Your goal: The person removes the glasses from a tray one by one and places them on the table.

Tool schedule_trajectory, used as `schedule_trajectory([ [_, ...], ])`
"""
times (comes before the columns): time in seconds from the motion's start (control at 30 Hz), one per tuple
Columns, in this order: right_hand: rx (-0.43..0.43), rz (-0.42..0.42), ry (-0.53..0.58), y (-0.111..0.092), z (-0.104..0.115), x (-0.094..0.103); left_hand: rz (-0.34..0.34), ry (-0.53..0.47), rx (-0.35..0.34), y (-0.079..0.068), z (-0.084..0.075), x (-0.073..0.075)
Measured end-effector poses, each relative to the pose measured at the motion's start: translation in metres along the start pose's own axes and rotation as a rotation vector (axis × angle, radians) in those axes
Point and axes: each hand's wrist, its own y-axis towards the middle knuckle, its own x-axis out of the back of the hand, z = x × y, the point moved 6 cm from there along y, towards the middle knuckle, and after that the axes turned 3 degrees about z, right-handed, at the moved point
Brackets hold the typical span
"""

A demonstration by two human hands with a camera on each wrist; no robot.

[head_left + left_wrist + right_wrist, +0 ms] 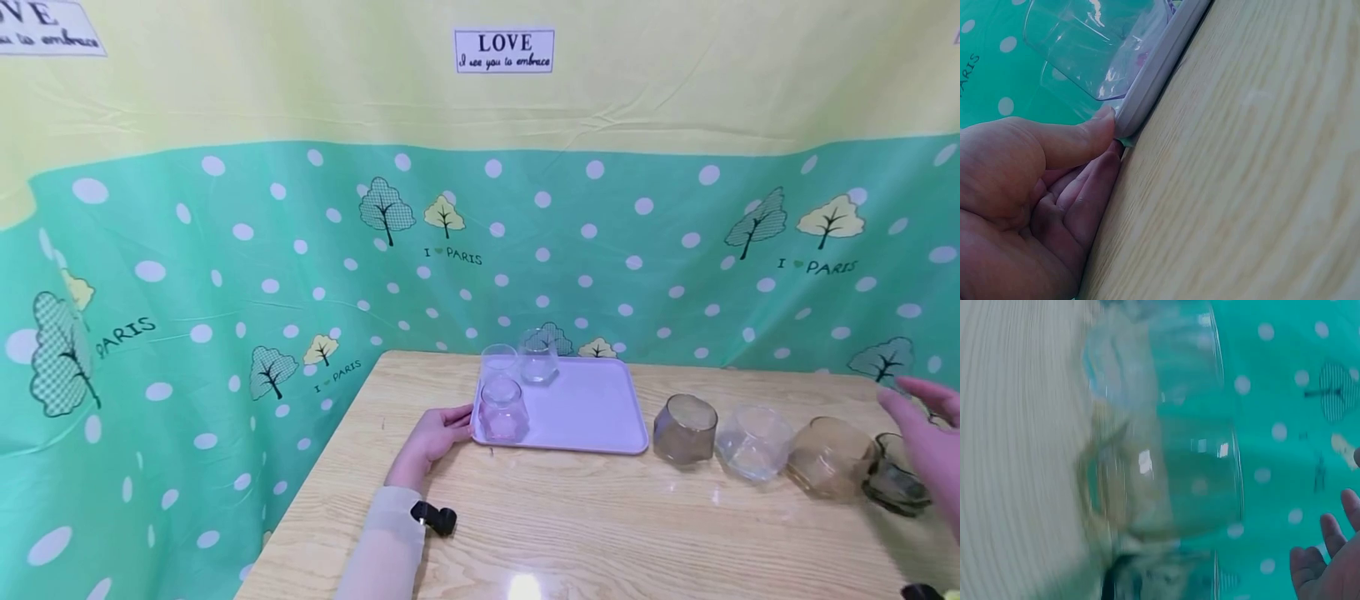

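Observation:
My left hand (435, 437) pinches the left rim of a lilac tray (585, 417), the thumb on top and the fingers curled below, as the left wrist view shows. On the tray's left side stand a front glass (504, 417), looking pinkish over the tray, and two clear glasses, one at the back (538, 367) and one at the left (497, 360). Far to the right, my right hand (926, 442) hovers with spread fingers by a dark smoky glass (894, 479), partly covering it in the head view. In the right wrist view, the fingers hold nothing.
Right of the tray, a row holds a brownish glass (685, 433), a clear faceted glass (753, 446) and an amber glass (831, 462), close together on the wooden table (600, 525). A green and yellow curtain (645, 275) hangs right behind the table.

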Motion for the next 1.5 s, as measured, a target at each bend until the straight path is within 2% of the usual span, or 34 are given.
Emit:
schedule_trajectory([
  [0.1,0.034,0.048,0.035,-0.010,0.011,-0.015,0.001,-0.012,-0.001,0.000,0.001,0.000],
  [0.2,0.068,0.064,-0.007,-0.021,0.024,-0.031,0.003,-0.021,-0.014,-0.001,-0.001,0.001],
  [0.27,0.067,0.074,0.009,-0.026,0.031,-0.042,0.004,-0.027,-0.018,-0.001,-0.002,0.000],
  [0.5,0.120,0.149,0.170,-0.042,0.043,-0.078,0.012,-0.039,-0.028,-0.002,-0.002,-0.001],
  [0.7,0.147,0.146,0.237,-0.055,0.055,-0.107,0.010,-0.026,-0.026,-0.001,-0.001,-0.002],
  [0.83,0.188,0.186,0.278,-0.067,0.064,-0.131,0.006,-0.013,-0.009,0.000,0.001,-0.001],
  [0.97,0.239,0.275,0.382,-0.084,0.080,-0.158,0.000,-0.014,0.005,0.000,0.002,0.000],
  [1.07,0.265,0.360,0.411,-0.100,0.092,-0.177,-0.003,-0.007,0.011,0.000,0.003,0.000],
  [1.37,0.310,0.662,0.250,-0.150,0.114,-0.241,-0.003,0.010,-0.018,-0.001,0.000,0.000],
  [1.5,0.278,0.722,0.264,-0.170,0.119,-0.270,0.004,-0.002,-0.022,-0.001,0.000,-0.001],
])
